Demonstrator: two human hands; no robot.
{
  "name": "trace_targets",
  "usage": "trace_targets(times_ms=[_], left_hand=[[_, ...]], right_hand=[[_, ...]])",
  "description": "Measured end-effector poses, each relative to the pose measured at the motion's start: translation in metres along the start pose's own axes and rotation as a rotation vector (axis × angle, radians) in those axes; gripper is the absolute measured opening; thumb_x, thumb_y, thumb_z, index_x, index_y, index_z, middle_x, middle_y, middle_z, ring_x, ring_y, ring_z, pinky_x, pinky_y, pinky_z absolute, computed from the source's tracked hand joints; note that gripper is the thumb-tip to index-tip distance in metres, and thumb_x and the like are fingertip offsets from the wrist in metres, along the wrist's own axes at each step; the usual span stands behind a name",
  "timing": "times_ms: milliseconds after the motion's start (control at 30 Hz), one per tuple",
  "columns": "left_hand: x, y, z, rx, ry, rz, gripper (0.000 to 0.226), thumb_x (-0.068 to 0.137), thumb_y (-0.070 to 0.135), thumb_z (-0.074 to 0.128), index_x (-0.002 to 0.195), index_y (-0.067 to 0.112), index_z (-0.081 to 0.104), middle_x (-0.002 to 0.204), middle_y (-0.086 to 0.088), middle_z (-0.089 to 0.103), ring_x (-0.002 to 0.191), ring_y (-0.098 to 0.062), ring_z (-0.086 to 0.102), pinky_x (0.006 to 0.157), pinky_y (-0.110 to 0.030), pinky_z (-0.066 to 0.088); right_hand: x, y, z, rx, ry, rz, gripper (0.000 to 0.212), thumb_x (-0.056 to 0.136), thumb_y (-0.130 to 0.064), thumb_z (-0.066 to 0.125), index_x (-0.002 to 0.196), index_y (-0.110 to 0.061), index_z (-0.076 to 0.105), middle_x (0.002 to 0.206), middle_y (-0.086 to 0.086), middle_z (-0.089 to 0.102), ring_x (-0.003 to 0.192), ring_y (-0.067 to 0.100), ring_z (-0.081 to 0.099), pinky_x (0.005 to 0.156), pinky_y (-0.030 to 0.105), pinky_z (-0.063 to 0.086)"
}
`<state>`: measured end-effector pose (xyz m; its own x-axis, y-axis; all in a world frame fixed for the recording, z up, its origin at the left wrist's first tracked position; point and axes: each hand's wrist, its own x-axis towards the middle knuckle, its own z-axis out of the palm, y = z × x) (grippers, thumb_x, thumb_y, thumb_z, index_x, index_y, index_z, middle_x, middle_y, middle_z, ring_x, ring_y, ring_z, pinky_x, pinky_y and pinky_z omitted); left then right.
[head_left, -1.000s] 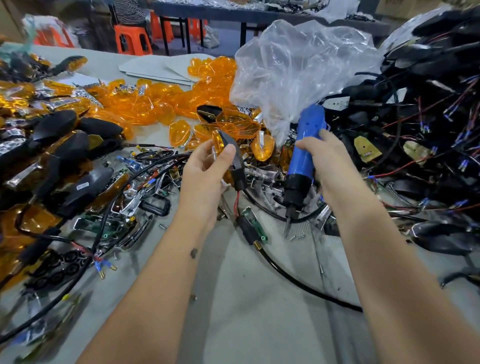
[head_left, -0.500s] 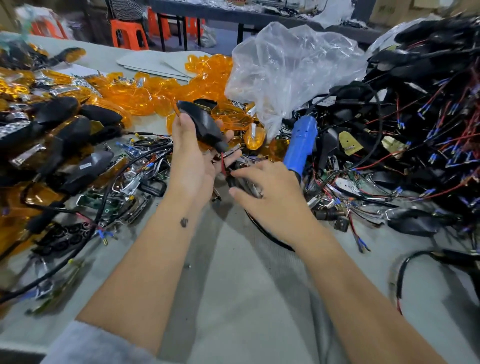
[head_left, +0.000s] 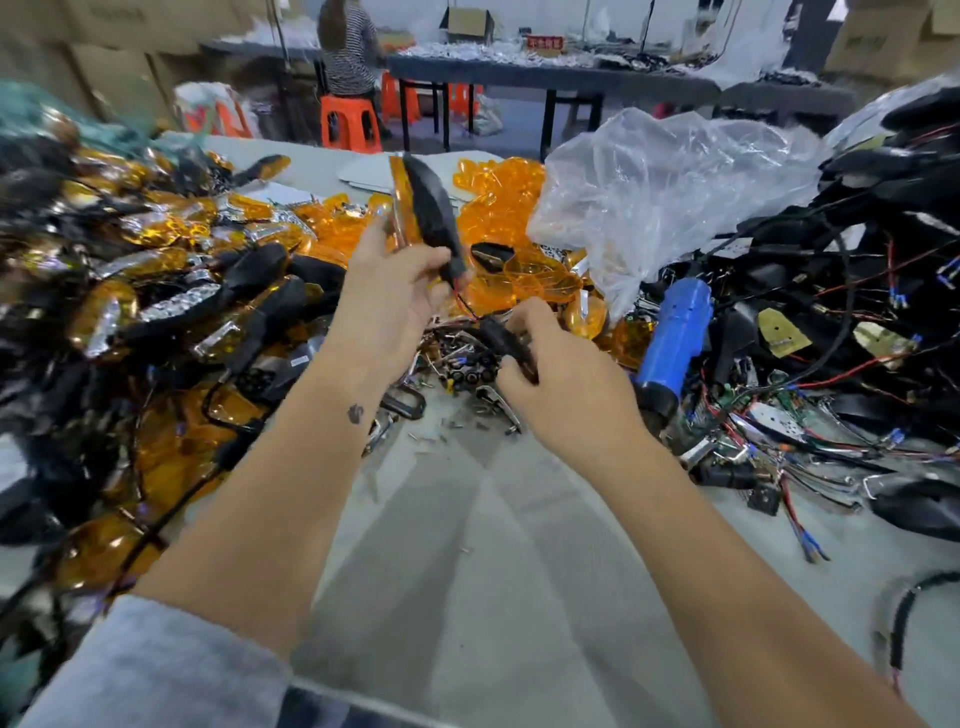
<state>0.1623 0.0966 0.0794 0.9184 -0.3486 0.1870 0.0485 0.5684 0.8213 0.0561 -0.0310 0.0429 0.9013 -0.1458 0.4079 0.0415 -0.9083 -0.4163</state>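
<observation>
Gripping black lamp tilted in left hand above orange covers, far side hidden. Clamping its stem in right hand, fingertips tucked out of sight. Leaving bare table open between forearms.

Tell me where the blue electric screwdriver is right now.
Head view, right of centre: the blue electric screwdriver lies on the table just right of the right hand, below the clear plastic bag and against the heap of wired black parts.
</observation>
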Motion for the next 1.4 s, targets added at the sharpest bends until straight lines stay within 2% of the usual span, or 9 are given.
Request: trace_targets(times_ms=[233, 400, 600, 667, 800, 900, 1133, 1233, 1400], left_hand=[[0.015, 0.035, -0.036, 0.100, 0.239, 0.065, 0.025, 0.101, 0.013, 0.056, 0.125, 0.017, 0.053, 0.090, 0.000, 0.064, 0.068, -0.016, 0.070, 0.049, -0.021, 0.048], [0.032, 0.056, -0.064, 0.572, 0.326, 0.070, 0.030, 0.098, 0.019, 0.062, 0.127, 0.012, 0.056, 0.076, 0.008, 0.058, 0.049, -0.001, 0.050, 0.043, -0.015, 0.038], [0.058, 0.108, -0.082, 1.276, 0.327, 0.347, 0.053, 0.088, 0.018, 0.071, 0.138, 0.024, 0.056, 0.119, 0.001, 0.067, 0.107, -0.015, 0.061, 0.097, -0.030, 0.046], [0.068, 0.119, -0.094, 1.608, 0.327, 0.385, 0.063, 0.090, 0.018, 0.066, 0.148, 0.025, 0.043, 0.139, -0.009, 0.057, 0.126, -0.031, 0.052, 0.108, -0.042, 0.041], [0.065, 0.103, -0.116, 2.219, 0.195, -0.192, 0.078, 0.099, 0.034, 0.057, 0.158, 0.034, 0.006, 0.166, -0.015, 0.002, 0.151, -0.041, 0.003, 0.115, -0.067, 0.013], [0.057, 0.077, -0.128, 2.253, 0.175, -0.200, 0.066, 0.102, 0.033, 0.047, 0.158, 0.031, 0.012, 0.166, -0.016, -0.005, 0.151, -0.037, -0.014, 0.115, -0.069, 0.003], [0.088, 0.010, -0.085, 1.930, 0.036, 0.186, 0.051, 0.097, 0.028, 0.052, 0.147, 0.024, 0.041, 0.162, -0.014, 0.021, 0.152, -0.032, 0.001, 0.122, -0.051, 0.006], [0.108, -0.030, -0.062, 1.683, -0.184, 0.036, 0.062, 0.097, 0.026, 0.055, 0.153, 0.027, 0.029, 0.166, -0.008, 0.005, 0.153, -0.028, -0.006, 0.122, -0.050, 0.005], [0.152, -0.064, -0.068, 1.594, -0.043, -0.130, 0.074, 0.099, 0.029, 0.053, 0.159, 0.025, 0.011, 0.167, -0.010, -0.009, 0.151, -0.028, -0.017, 0.122, -0.048, -0.004]], right_hand=[[0.021, -0.008, 0.009, 0.125, -0.367, 0.151, 0.026, 0.098, -0.036, 0.055, 0.080, -0.018, 0.052, 0.066, 0.000, 0.056, 0.060, 0.026, 0.062, 0.062, 0.046, 0.055], [0.026, -0.024, 0.015, 0.127, -0.352, 0.076, 0.041, 0.099, -0.041, 0.053, 0.065, -0.019, 0.043, 0.057, -0.003, 0.046, 0.052, 0.017, 0.048, 0.054, 0.034, 0.036], [0.039, -0.107, 0.045, 0.438, -0.423, -0.196, 0.005, 0.097, -0.020, 0.059, 0.096, -0.024, 0.062, 0.073, -0.010, 0.052, 0.068, 0.000, 0.053, 0.062, 0.019, 0.042], [0.039, -0.128, 0.059, 0.457, -0.526, -0.265, 0.037, 0.096, -0.021, 0.061, 0.132, -0.018, 0.056, 0.103, -0.002, 0.058, 0.100, 0.006, 0.059, 0.087, 0.022, 0.049], [0.033, -0.133, 0.073, 0.363, -0.454, -0.301, 0.055, 0.096, -0.023, 0.060, 0.148, -0.017, 0.042, 0.134, 0.009, 0.051, 0.128, 0.028, 0.045, 0.106, 0.042, 0.039], [0.027, -0.108, 0.070, 0.360, -0.372, -0.257, 0.042, 0.095, -0.018, 0.058, 0.137, -0.015, 0.055, 0.125, 0.007, 0.058, 0.121, 0.024, 0.050, 0.103, 0.040, 0.040], [0.011, -0.032, 0.065, 0.174, -0.137, -0.041, 0.030, 0.096, -0.019, 0.053, 0.125, -0.018, 0.063, 0.117, -0.002, 0.060, 0.112, 0.019, 0.052, 0.098, 0.035, 0.039], [0.009, -0.016, 0.070, 0.077, -0.059, 0.002, 0.032, 0.094, -0.018, 0.054, 0.125, -0.017, 0.063, 0.120, -0.002, 0.057, 0.113, 0.020, 0.048, 0.099, 0.034, 0.040], [0.010, -0.013, 0.075, 0.092, 0.034, 0.016, 0.038, 0.089, -0.036, 0.039, 0.118, -0.023, 0.060, 0.123, -0.006, 0.051, 0.113, 0.014, 0.045, 0.097, 0.030, 0.044]])
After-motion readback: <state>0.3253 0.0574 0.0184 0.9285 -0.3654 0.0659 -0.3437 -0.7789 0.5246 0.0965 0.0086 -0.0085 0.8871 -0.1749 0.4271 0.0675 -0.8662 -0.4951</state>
